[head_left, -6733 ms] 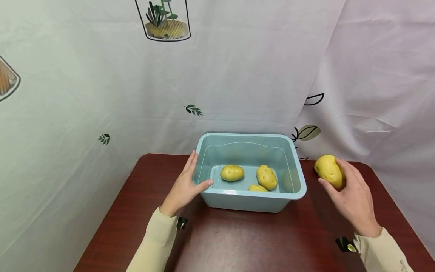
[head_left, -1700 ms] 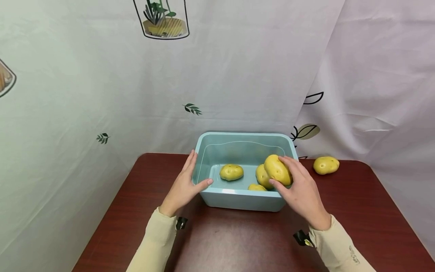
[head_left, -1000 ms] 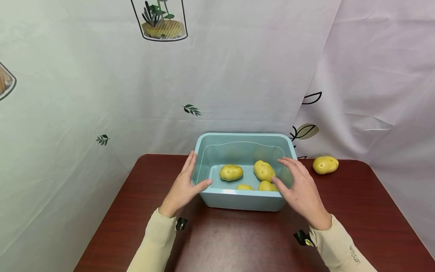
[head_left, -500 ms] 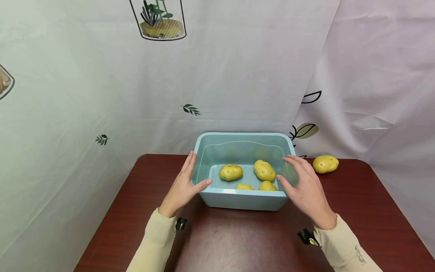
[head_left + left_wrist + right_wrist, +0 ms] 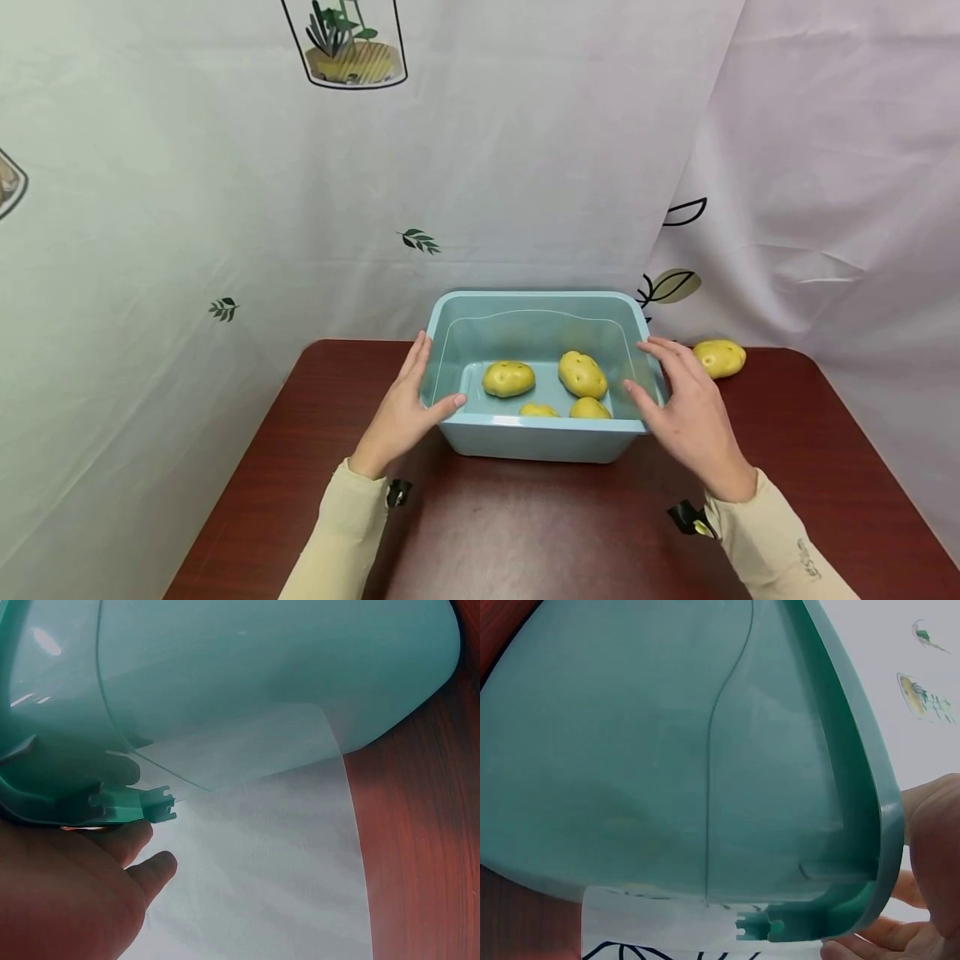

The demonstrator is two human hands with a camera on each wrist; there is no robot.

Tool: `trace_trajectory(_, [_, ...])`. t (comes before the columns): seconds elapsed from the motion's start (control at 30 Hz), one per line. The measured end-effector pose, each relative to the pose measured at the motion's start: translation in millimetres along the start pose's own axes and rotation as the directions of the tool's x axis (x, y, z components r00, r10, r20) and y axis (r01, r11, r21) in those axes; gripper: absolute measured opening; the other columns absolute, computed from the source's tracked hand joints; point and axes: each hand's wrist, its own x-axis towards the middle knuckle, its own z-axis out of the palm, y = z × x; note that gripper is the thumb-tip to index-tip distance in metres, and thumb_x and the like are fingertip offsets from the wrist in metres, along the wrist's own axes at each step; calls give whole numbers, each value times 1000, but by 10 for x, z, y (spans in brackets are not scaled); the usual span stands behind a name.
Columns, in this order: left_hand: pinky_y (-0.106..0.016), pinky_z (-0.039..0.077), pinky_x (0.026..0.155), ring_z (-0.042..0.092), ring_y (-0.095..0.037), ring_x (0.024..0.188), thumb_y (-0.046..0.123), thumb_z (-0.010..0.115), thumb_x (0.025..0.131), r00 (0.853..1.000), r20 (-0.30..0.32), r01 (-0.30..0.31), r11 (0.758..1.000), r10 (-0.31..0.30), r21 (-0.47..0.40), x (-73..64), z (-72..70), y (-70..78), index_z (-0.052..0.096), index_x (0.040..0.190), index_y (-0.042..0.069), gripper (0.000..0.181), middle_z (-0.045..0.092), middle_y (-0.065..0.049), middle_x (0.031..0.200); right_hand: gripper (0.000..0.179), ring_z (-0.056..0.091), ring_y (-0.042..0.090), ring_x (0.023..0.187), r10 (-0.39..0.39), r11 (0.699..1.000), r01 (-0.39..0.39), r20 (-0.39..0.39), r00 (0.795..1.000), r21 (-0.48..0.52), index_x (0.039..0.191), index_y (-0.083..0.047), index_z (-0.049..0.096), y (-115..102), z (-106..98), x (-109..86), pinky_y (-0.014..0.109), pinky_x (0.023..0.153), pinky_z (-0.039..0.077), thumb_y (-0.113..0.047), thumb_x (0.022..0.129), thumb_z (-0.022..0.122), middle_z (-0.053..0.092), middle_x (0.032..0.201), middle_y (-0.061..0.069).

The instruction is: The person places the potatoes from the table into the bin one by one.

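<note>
A light blue plastic bin [image 5: 525, 442] sits at the back of the table. Several yellow potatoes lie inside: one on the left [image 5: 509, 379], one on the right [image 5: 582, 374] and others partly hidden by the front wall. My left hand [image 5: 397, 417] rests at the bin's left front corner, fingers straight along the outside and thumb over the rim. My right hand [image 5: 693, 421] hovers by the right rim, thumb and fingers spread, holding nothing. Beyond it, a loose potato [image 5: 720, 358] lies on the table, its left end partly covered by my fingers.
The dark red-brown table [image 5: 510, 533] spreads around the bin, with rounded back corners. Pale patterned cloth [image 5: 525, 167] hangs right behind the table. The bin's walls fill most of both wrist views.
My right hand carried a potato from the right side to the bin and released it inside. Since then it has drifted right toward the rim. The left hand has stayed in place.
</note>
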Motion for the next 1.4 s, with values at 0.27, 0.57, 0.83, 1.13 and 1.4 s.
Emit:
trace_trajectory(0.27, [-52,29,116,20,-18,151,53,72,89,1000,-4,-5,1000,5,-2,11,7,-3,12,162,14,103,2,13,167,51,54,37,118,-13,1000,13,-30,999,-3,126,2,64,85,-53,9,55,93,43,-4,79,82,58,131,19])
trace_trajectory(0.57, [-52,29,116,20,-19,151,54,72,89,1000,-5,-2,1000,2,1,10,2,10,13,162,13,103,3,13,167,46,53,38,121,-4,1000,4,-46,999,-5,123,1,65,161,-121,25,56,93,42,-2,80,81,59,131,20])
trace_trajectory(0.83, [-53,29,116,21,-19,151,54,72,89,1000,-4,1,1000,-1,3,-1,-4,5,13,162,14,103,2,14,167,47,51,36,122,24,1000,-25,-61,998,-8,125,-1,65,264,-161,7,50,92,41,-3,81,80,58,133,18])
trace_trajectory(1.13, [-53,29,115,20,-19,151,54,72,89,1000,-3,3,1000,-3,5,-8,-4,8,13,162,14,102,2,14,167,43,51,38,124,41,999,-43,-98,994,-16,124,-1,67,411,-179,-13,38,102,40,-3,82,79,58,133,19])
trace_trajectory(1.4, [-52,30,115,20,-17,151,55,72,89,1000,-3,7,1000,-7,-2,-7,4,2,13,162,15,102,3,15,167,42,52,39,122,46,998,-50,-107,993,-41,122,-2,67,505,-208,-22,46,94,40,-2,81,78,58,133,20])
